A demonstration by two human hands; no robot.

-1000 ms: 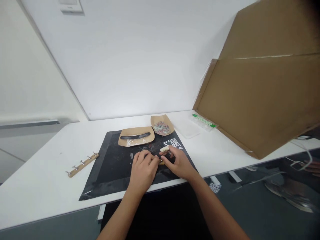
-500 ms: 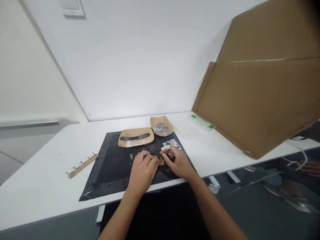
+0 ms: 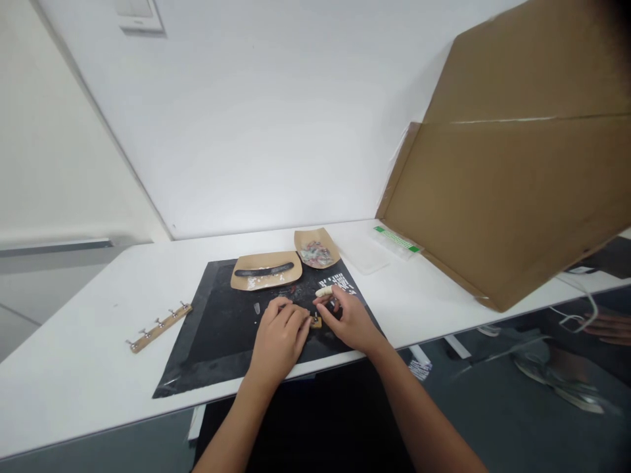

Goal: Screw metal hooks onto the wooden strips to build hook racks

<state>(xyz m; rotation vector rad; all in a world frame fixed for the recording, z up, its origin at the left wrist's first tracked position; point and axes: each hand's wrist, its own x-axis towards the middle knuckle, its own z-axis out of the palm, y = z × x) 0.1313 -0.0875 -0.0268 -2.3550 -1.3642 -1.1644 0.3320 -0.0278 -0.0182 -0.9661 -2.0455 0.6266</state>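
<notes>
My left hand (image 3: 280, 334) rests low over the black mat (image 3: 217, 341), its fingers closed over a small wooden strip. Only the right end of this wooden strip (image 3: 316, 322) shows, with a metal peg on it; the rest is under my fingers. Just to the right, my right hand (image 3: 351, 320) hovers close to that end. Its thumb and fingertips are bent together in a pinch, and what they hold, if anything, is too small to make out. A pale cover (image 3: 324, 292) wraps one of its fingertips. Rows of small white pieces (image 3: 341, 282) lie behind the right hand.
A wooden strip with several metal pegs (image 3: 160, 327) lies left of the mat. One paper tray (image 3: 236, 282) holds a dark curved bar and white bits; another tray (image 3: 330, 234) holds small plastic-looking pieces. A clear box (image 3: 397, 240) and large cardboard (image 3: 513, 197) stand at right.
My right hand has barely shifted and stays by the strip's end. The left hand keeps its hold. The whole view has moved slightly.
</notes>
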